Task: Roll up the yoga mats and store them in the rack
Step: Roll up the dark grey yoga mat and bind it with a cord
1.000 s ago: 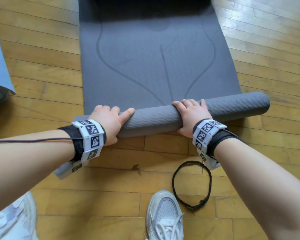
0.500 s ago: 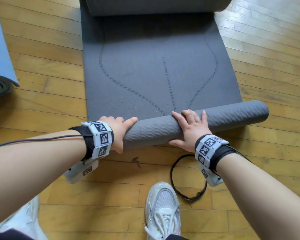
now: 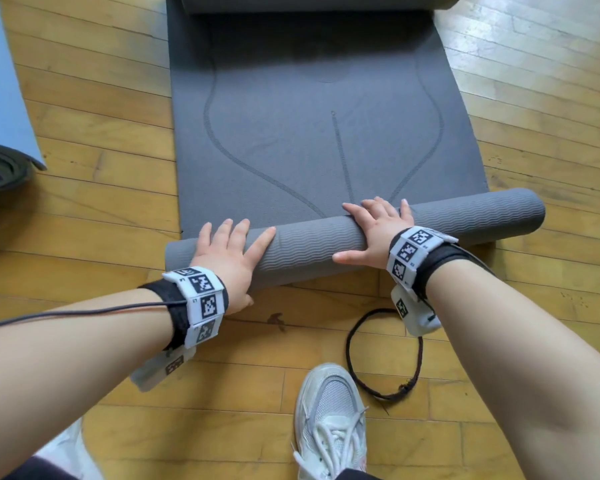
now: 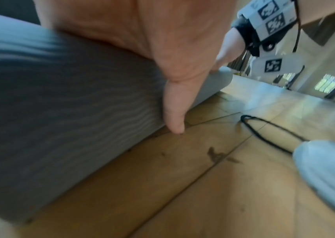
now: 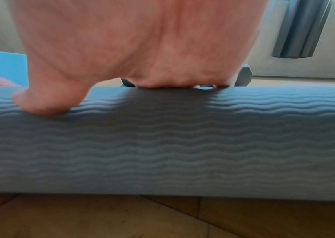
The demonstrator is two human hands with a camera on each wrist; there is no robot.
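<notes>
A grey yoga mat [image 3: 309,133] lies flat on the wooden floor, with its near end wound into a ribbed roll [image 3: 309,247] that sits slightly askew. My left hand [image 3: 231,251] presses on the roll's left part with straight, spread fingers. My right hand [image 3: 378,226] lies over the roll right of its middle, fingers straight on the far side and thumb stretched along the near side. The left wrist view shows my thumb [image 4: 174,109] against the roll [image 4: 60,104]. In the right wrist view my palm [image 5: 142,48] rests on top of the roll [image 5: 162,145].
The mat's far end is also curled into a roll [image 3: 309,1]. A blue mat [image 3: 0,81] with a dark rolled end [image 3: 0,171] lies at the left. A black cord loop [image 3: 385,358] and my white shoe [image 3: 329,420] are on the floor near me.
Both hands went from curled fingers gripping the roll to straight fingers pressed on top of it. The roll has turned a little further away from me.
</notes>
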